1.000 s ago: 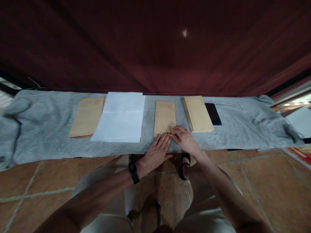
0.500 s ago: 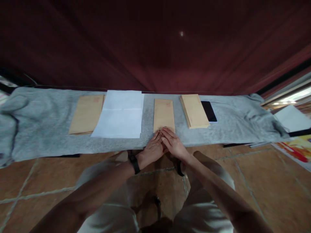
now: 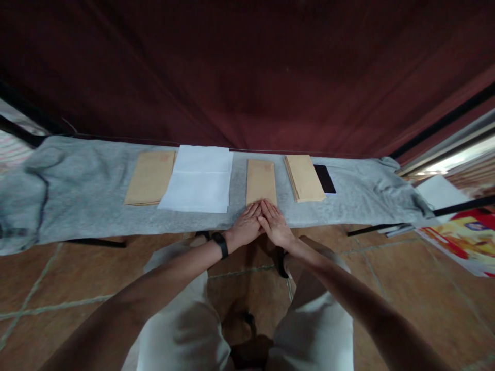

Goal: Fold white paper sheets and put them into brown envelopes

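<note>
A brown paper envelope (image 3: 261,180) lies flat in front of me, a small reddish print near its upper right corner. Its near end is covered by my two hands. My left hand (image 3: 246,225) rests on it with fingers stretched out, a black band around the wrist. Beside it, touching, my right hand (image 3: 275,224) is also laid flat with straight fingers. Just left of the envelope are white paper sheets (image 3: 198,186) with a crease across them. They lie next to another pile of brown envelopes (image 3: 149,178). To the right sits a stack of narrow brown envelopes (image 3: 305,179).
A dark phone (image 3: 325,180) lies partly beside the right stack. Grey cloth (image 3: 93,185) covers the long narrow surface. Behind it hangs a dark red curtain (image 3: 247,82). At far right are a white panel (image 3: 441,191) and a colourful printed box (image 3: 464,234) below the surface's level.
The camera view has shifted slightly. Both hands stay on the near end of the envelope; their fingertips, overlapping before, now lie more side by side.
</note>
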The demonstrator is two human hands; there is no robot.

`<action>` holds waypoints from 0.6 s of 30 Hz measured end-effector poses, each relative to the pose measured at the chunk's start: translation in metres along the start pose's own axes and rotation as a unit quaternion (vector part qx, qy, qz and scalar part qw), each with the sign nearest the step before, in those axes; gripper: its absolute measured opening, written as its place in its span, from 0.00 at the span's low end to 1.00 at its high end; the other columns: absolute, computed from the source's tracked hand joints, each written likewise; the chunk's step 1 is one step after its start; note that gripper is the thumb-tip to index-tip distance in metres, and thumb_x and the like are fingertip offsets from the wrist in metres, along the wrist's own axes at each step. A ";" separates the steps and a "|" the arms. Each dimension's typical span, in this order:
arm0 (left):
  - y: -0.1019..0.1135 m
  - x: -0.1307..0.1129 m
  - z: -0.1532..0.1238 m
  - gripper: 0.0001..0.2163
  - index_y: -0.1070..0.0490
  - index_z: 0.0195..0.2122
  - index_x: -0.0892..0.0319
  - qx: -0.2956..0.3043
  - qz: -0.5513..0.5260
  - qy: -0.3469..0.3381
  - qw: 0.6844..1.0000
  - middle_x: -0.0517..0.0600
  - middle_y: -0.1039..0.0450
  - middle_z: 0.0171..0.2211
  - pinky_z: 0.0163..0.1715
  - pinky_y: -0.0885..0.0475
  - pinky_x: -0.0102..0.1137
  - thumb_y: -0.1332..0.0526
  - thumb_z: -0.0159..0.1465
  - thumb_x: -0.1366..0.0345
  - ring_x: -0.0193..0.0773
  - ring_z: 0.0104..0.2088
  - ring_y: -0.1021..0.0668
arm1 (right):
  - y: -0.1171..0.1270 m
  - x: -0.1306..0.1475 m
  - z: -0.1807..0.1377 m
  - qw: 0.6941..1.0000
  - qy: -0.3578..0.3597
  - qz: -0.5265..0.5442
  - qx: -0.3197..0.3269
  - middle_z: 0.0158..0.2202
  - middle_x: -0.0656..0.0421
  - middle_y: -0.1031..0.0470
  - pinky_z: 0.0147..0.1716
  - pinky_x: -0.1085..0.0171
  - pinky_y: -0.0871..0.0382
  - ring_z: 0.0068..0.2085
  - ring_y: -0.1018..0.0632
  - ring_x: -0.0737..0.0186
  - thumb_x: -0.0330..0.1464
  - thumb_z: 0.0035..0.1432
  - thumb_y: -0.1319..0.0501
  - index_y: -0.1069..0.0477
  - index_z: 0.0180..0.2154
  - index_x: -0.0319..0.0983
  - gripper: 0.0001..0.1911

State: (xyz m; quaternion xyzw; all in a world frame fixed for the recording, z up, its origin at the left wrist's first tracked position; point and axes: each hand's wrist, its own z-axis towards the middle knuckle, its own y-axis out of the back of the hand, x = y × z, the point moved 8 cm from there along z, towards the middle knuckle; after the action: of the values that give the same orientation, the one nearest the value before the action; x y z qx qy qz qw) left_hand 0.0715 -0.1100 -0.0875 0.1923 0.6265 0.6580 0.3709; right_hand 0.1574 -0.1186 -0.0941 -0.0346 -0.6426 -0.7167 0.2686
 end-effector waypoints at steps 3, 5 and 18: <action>0.002 0.000 -0.004 0.35 0.47 0.70 0.78 0.017 0.049 0.008 0.999 0.71 0.48 0.71 0.71 0.50 0.47 0.47 0.72 0.52 0.56 0.72 0.44 | 0.001 -0.001 -0.005 0.999 -0.008 -0.030 -0.010 0.72 0.47 0.45 0.71 0.50 0.49 0.73 0.45 0.54 0.44 0.75 0.59 0.48 0.71 0.32 0.32; 0.002 0.000 -0.006 0.36 0.46 0.69 0.80 0.025 0.077 0.015 0.997 0.73 0.48 0.70 0.71 0.50 0.48 0.46 0.71 0.51 0.58 0.72 0.44 | 0.002 0.001 -0.008 0.999 -0.004 -0.051 -0.018 0.72 0.46 0.44 0.71 0.49 0.49 0.73 0.44 0.52 0.44 0.75 0.57 0.45 0.70 0.31 0.32; 0.003 0.000 -0.011 0.38 0.43 0.68 0.78 0.023 0.109 0.047 0.993 0.76 0.49 0.69 0.68 0.45 0.50 0.42 0.69 0.48 0.62 0.71 0.44 | 0.020 -0.002 -0.013 0.991 -0.046 -0.110 -0.066 0.68 0.42 0.37 0.68 0.48 0.43 0.68 0.34 0.46 0.43 0.74 0.53 0.37 0.66 0.27 0.31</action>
State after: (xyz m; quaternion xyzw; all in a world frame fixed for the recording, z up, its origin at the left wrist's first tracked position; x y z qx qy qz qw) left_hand 0.0629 -0.1168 -0.0863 0.2372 0.6336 0.6879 0.2628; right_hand 0.1717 -0.1306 -0.0794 -0.0139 -0.6057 -0.7803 0.1552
